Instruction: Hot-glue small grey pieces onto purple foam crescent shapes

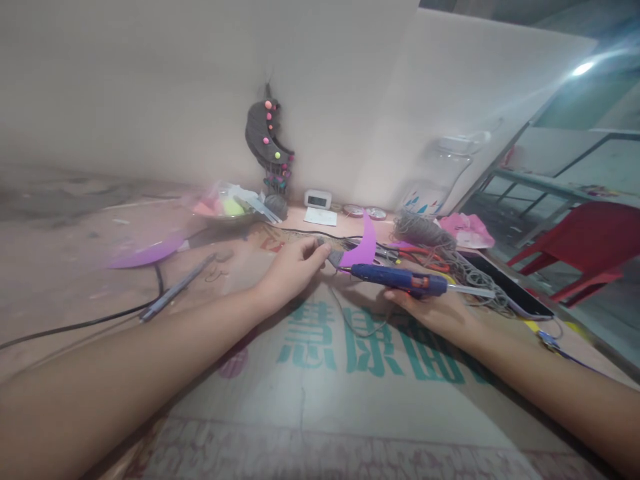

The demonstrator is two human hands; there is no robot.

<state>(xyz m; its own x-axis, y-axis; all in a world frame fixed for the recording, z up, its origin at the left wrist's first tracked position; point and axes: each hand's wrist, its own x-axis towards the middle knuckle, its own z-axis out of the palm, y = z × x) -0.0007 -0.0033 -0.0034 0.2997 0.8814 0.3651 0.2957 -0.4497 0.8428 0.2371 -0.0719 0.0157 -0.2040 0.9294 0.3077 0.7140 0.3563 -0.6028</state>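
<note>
My left hand (303,263) pinches the yarn-wrapped end of a purple crescent cutout (366,245), whose bare tip points up and away. Grey yarn (336,258) covers the end near my fingers, and a loose strand of it hangs down in a loop. My right hand (430,307) is wrapped round a blue hot glue gun (395,278) with a clear glue stick out of its back. The gun's nozzle points left and reaches the yarn-covered part; whether it touches cannot be made out.
A finished grey crescent (260,133) with pompoms hangs on the wall. Behind stand a bowl (225,212), a small digital clock (318,199) and a clear jar (435,177). A ball of grey yarn (425,232) and a phone (505,283) lie right; a pen (177,288) and black cord (90,325) left.
</note>
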